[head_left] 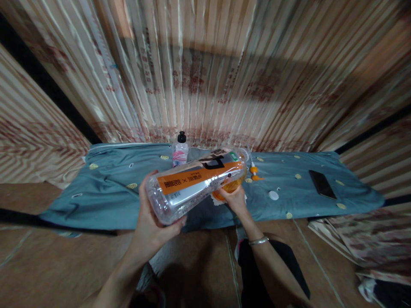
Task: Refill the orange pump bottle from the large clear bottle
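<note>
My left hand (154, 226) is wrapped round the base end of a large clear plastic bottle (195, 184) with an orange and silver label. The bottle lies tilted across the view, its neck end pointing right. Under that end, my right hand (236, 199) grips an orange-tinted bottle (233, 185), partly hidden behind the large one. Whether the two mouths touch I cannot tell. To the right, an orange pump head (254, 172) with a white collar lies on the blue-green cloth (112, 201). A white round cap (273, 195) lies nearer me.
A small clear bottle (180, 155) with a black cap and pink print stands behind the large bottle. A dark phone (322, 185) lies at the right of the cloth-covered surface. Behind rises a pleated curtain (205, 85); black poles (48, 77) frame the sides.
</note>
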The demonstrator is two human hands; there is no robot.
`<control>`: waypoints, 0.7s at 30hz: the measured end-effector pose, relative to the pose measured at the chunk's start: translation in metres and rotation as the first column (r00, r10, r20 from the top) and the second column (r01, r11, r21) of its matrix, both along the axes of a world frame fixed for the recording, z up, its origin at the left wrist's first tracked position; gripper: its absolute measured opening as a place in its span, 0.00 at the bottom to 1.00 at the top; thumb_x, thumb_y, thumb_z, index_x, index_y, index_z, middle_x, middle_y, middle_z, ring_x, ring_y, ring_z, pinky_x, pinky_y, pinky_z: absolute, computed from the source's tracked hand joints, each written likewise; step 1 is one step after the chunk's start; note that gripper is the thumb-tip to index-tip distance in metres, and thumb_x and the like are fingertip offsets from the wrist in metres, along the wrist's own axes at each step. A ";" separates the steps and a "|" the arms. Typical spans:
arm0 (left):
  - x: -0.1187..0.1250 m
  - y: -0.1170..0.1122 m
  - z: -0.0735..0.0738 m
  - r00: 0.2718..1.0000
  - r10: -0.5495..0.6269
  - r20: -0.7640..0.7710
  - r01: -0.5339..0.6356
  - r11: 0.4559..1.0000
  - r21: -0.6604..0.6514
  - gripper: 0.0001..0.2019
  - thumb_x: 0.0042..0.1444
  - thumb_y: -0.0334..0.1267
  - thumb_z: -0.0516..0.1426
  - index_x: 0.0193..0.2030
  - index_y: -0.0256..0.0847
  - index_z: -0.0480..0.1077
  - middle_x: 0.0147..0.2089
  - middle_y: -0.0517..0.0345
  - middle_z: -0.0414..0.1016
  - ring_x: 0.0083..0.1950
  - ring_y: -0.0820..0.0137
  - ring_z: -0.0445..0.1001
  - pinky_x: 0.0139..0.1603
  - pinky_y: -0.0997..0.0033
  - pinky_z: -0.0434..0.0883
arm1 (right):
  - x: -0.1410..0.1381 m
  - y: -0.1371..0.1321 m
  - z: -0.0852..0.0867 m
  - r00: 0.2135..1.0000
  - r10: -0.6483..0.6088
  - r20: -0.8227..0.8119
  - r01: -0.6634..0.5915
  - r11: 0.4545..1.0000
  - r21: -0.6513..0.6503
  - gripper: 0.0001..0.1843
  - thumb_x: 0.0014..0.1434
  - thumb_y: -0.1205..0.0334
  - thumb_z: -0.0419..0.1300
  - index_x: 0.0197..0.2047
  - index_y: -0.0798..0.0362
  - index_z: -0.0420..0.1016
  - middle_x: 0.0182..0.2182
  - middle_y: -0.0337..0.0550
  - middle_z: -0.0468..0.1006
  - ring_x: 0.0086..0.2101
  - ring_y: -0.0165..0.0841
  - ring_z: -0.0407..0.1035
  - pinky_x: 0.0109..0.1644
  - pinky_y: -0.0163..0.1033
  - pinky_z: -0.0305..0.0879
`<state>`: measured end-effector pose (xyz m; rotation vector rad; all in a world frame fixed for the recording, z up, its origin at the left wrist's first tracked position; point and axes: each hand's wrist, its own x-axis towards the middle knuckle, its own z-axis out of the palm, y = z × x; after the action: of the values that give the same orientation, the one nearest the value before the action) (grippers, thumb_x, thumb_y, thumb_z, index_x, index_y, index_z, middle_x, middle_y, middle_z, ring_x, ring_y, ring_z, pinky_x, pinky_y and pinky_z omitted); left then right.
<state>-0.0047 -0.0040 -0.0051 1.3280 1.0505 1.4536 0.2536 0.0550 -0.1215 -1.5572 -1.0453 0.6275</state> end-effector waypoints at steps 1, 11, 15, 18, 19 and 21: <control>0.000 0.000 0.002 1.000 0.000 -0.005 0.000 1.000 0.000 0.51 0.37 0.38 0.74 0.68 0.46 0.55 0.61 0.41 0.72 0.61 0.45 0.77 0.55 0.43 0.80 | 0.000 0.000 0.000 1.000 0.000 0.000 0.000 1.000 0.003 0.32 0.37 0.46 0.76 0.44 0.51 0.76 0.40 0.47 0.86 0.41 0.47 0.81 0.49 0.51 0.78; -0.001 0.001 -0.002 0.999 0.029 -0.039 -0.027 0.999 0.039 0.50 0.37 0.37 0.75 0.67 0.48 0.56 0.61 0.46 0.73 0.63 0.47 0.76 0.62 0.43 0.76 | 0.002 0.000 -0.004 1.000 0.010 0.026 -0.010 1.000 0.023 0.33 0.38 0.44 0.76 0.45 0.52 0.76 0.42 0.50 0.86 0.44 0.49 0.81 0.51 0.52 0.77; -0.001 0.001 -0.005 0.999 0.027 -0.023 -0.026 0.999 0.027 0.51 0.38 0.37 0.75 0.68 0.47 0.56 0.62 0.44 0.71 0.65 0.45 0.74 0.65 0.38 0.72 | 0.002 0.001 -0.005 1.000 0.004 0.021 -0.004 1.000 0.002 0.33 0.38 0.45 0.76 0.45 0.52 0.77 0.41 0.50 0.86 0.42 0.49 0.81 0.50 0.53 0.78; -0.002 0.001 -0.006 0.999 0.026 -0.029 -0.025 0.999 0.039 0.50 0.38 0.37 0.75 0.68 0.47 0.56 0.62 0.45 0.71 0.65 0.46 0.74 0.65 0.38 0.72 | 0.002 0.001 -0.006 1.000 0.010 0.020 -0.011 1.000 0.017 0.32 0.39 0.45 0.75 0.45 0.52 0.77 0.42 0.50 0.86 0.43 0.49 0.81 0.51 0.53 0.78; -0.002 0.001 -0.006 0.999 0.024 -0.031 -0.022 0.999 0.043 0.50 0.38 0.36 0.74 0.67 0.47 0.57 0.62 0.46 0.71 0.64 0.46 0.75 0.65 0.39 0.73 | 0.002 0.001 -0.006 1.000 0.010 0.022 -0.011 1.000 0.023 0.32 0.39 0.45 0.75 0.45 0.52 0.77 0.42 0.50 0.86 0.43 0.49 0.81 0.51 0.53 0.78; -0.002 0.001 -0.005 0.999 0.018 -0.034 -0.017 0.999 0.047 0.50 0.38 0.36 0.74 0.67 0.48 0.57 0.62 0.47 0.72 0.64 0.46 0.75 0.64 0.40 0.74 | 0.002 0.001 -0.006 1.000 0.006 0.027 -0.007 1.000 0.030 0.33 0.39 0.45 0.75 0.45 0.52 0.77 0.42 0.50 0.86 0.44 0.49 0.81 0.51 0.53 0.78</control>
<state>-0.0072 -0.0027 -0.0100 1.3845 1.0592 1.4807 0.2556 0.0561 -0.1279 -1.5409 -1.0759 0.5939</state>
